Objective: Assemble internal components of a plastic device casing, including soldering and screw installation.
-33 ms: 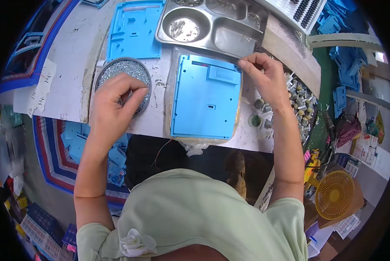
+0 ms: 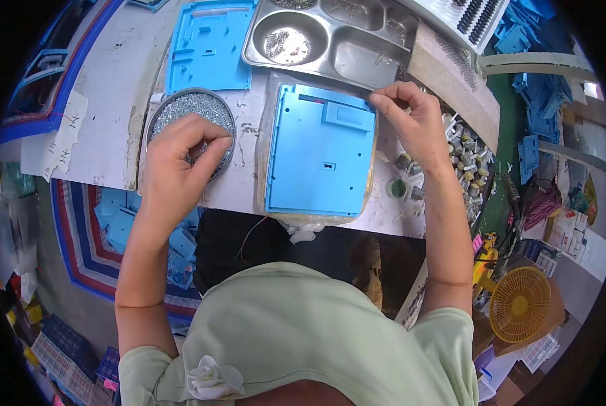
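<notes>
A flat blue plastic panel [image 2: 320, 152] lies on a plastic-wrapped pad [image 2: 303, 219] in front of me. My right hand [image 2: 414, 118] is at the panel's far right corner, thumb and forefinger pinched together; whatever is between them is too small to make out. Over a round bowl [image 2: 230, 157] of small silvery screws [image 2: 194, 105], my left hand [image 2: 177, 159] is closed with thumb and forefinger together. Anything in that pinch is hidden. A second blue panel [image 2: 211, 57], showing its ribs and posts, lies beyond the bowl.
A steel compartment tray [image 2: 322, 42] with small metal parts stands at the back. Right of the pad are a pile of small parts [image 2: 462, 159] and a little green-filled cup [image 2: 396, 188]. A white tray [image 2: 468, 17] holds black springs-like pieces. A yellow fan [image 2: 519, 304] is at right.
</notes>
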A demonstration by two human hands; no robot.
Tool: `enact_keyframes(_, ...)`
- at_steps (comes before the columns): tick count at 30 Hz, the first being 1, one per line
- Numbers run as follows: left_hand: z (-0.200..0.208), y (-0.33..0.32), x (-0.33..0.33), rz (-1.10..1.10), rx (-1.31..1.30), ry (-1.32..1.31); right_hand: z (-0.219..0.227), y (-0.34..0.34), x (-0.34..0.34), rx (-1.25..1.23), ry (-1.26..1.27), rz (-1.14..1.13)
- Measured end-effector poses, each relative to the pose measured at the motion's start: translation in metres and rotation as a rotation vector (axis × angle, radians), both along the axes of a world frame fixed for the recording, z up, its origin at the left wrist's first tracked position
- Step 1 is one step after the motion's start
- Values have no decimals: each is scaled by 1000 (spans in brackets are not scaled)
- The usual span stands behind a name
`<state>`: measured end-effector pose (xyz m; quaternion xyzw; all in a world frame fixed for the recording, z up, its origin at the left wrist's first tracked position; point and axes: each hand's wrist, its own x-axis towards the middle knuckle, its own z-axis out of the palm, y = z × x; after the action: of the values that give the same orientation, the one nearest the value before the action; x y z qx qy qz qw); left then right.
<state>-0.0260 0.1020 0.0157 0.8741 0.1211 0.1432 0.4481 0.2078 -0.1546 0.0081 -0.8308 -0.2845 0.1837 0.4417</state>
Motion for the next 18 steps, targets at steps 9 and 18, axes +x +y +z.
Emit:
enact_keyframes(9, 1, -2, 19, -109, 131, -32, 6, 7, 6, -35, -627, 315)
enact_keyframes(18, 15, -3, 82, -352, 425, 113, 0, -4, 14, 1, -247, 175)
